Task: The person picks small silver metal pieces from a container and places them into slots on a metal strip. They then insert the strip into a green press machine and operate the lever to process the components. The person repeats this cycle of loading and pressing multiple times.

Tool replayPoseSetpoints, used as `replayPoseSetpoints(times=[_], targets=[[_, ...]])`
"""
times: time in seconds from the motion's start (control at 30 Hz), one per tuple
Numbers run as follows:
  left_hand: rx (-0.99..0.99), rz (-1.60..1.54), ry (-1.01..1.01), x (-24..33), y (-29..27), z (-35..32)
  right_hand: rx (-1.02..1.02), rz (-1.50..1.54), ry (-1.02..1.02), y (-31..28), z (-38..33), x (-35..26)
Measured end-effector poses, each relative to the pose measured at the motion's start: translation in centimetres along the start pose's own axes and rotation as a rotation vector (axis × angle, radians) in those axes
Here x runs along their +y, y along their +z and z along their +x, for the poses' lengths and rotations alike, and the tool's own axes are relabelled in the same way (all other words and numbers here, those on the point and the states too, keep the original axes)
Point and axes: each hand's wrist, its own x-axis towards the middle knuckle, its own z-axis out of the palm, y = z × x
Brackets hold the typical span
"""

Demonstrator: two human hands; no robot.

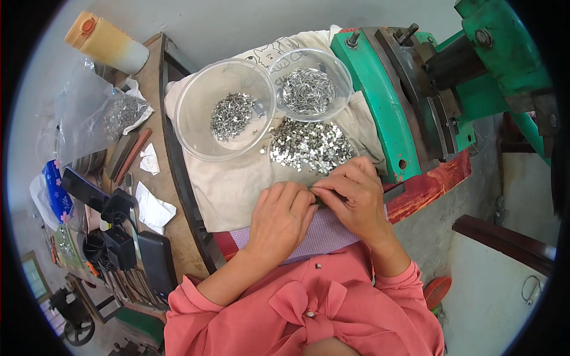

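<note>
My left hand (281,215) and my right hand (355,194) meet over the near edge of a beige cloth (228,199). Both have their fingertips pinched together, and whatever lies between them is too small to make out. Just beyond them spreads a pile of small shiny metal pieces (312,145). Behind the pile, to the left, stands a large clear plastic tub (196,127) with small metal parts (233,115) at its bottom. A smaller clear tub (340,65) beside it holds many thin metal pins (309,91).
A green metal press (380,113) stands close on the right, its arm reaching over. On the left, a wooden table (155,113) carries a yellowish plastic bottle (110,44), a plastic bag of metal bits (122,115), crumpled paper (155,207) and black devices (157,264).
</note>
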Motion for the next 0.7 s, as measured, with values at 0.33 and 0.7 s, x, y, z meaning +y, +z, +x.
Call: replayPoseSetpoints(times=[0.33, 0.7], targets=[[-0.022, 0.030, -0.097, -2.6, -3.0, -3.4, -0.121, -0.132, -0.078, 0.2, 0.3, 0.2], [0.051, 0.016, -0.136, -3.5, -4.3, -5.6, -0.133, -0.097, -0.068, 1.1, 1.1, -0.6]])
